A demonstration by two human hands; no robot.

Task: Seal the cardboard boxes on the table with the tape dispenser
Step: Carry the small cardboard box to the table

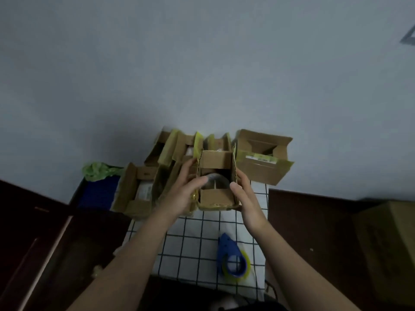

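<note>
A small open cardboard box (pixel 216 162) stands at the middle of the checked tablecloth (pixel 193 239), its flaps up and a round grey object visible inside. My left hand (pixel 182 191) holds its left side with the thumb over the rim. On the right side, my right hand (pixel 243 195) grips it the same way. The blue tape dispenser (pixel 231 257) with a yellowish tape roll lies on the cloth near the front edge, apart from both hands.
Several other open cardboard boxes stand behind and to the left, one (pixel 138 189) at the left and a larger one (pixel 262 156) at the right rear. A blue bin (pixel 98 194) with green plastic sits at far left. Dark furniture flanks the table.
</note>
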